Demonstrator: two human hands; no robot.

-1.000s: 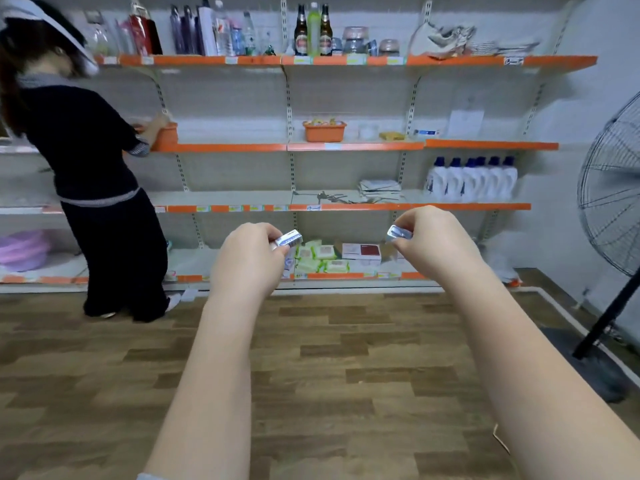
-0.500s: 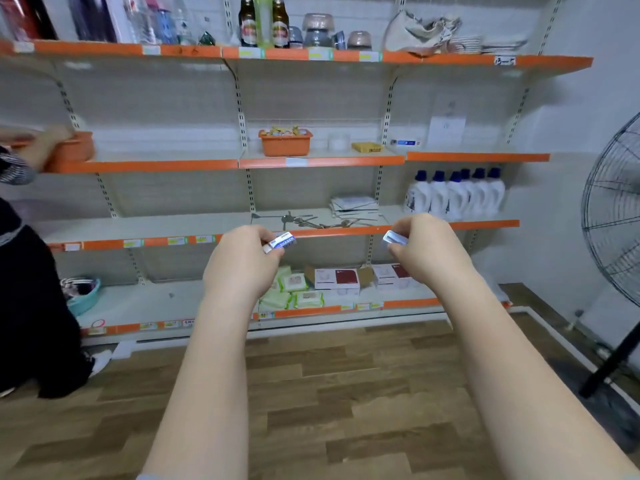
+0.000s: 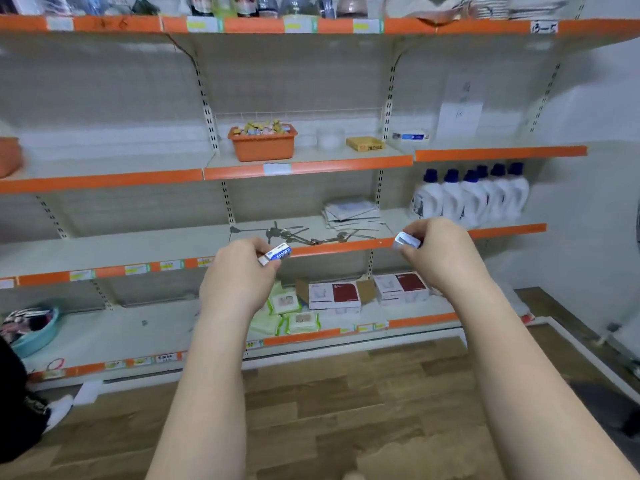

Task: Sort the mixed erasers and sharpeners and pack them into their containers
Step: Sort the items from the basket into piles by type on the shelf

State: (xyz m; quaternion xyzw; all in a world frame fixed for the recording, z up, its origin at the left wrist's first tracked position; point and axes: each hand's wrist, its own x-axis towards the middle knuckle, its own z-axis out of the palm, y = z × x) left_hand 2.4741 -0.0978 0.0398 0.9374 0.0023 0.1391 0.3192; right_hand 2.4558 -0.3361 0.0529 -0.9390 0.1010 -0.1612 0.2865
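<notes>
My left hand (image 3: 239, 275) pinches a white eraser (image 3: 276, 255) with a blue sleeve marked ERASER, held out in front of the shelves. My right hand (image 3: 440, 252) pinches a small silver-grey piece (image 3: 406, 241); whether it is a sharpener or an eraser I cannot tell. On the shelf above stands an orange basket (image 3: 262, 147) heaped with small mixed items. To its right sit a round white container (image 3: 330, 138) and a flat yellow box (image 3: 365, 143).
Orange-edged shelves (image 3: 311, 169) fill the wall ahead. White bottles with blue caps (image 3: 471, 197) stand at the right, boxes (image 3: 334, 294) and wipe packs (image 3: 294, 313) on the bottom shelf. A person's dark clothing (image 3: 14, 403) shows at the far left. Wood floor lies below.
I have come closer to the shelves and the view has turned right, so the other person has slid almost out of frame. Both hands keep their grip on the same small items.
</notes>
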